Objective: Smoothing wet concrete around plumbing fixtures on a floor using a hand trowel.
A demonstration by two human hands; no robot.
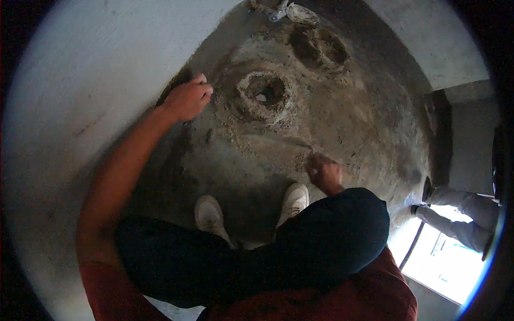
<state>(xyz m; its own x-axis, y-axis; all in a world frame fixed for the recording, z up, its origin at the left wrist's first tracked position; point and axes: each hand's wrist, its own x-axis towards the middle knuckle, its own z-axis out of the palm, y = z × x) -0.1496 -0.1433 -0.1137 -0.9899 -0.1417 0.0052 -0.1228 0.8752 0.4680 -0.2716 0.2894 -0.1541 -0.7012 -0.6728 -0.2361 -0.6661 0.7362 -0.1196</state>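
Observation:
My left hand is held low beside the white wall at the left, its fingers curled into a loose fist with no object showing in it. Near my right knee, my right hand is blurred, its fingers bent inward over the rough grey floor. What it grips, if anything, cannot be made out. Ahead, between and beyond both hands, a round hole with a raised, crumbly rim opens in the floor. Loose grit lies around that rim, and a small pale patch shows inside the hole.
Two more dark round hollows adjoin each other farther back. Pale lumpy objects lie at the far edge. White walls bound the floor. Someone in grey trousers stands at the right by a bright opening. My white shoes are close in.

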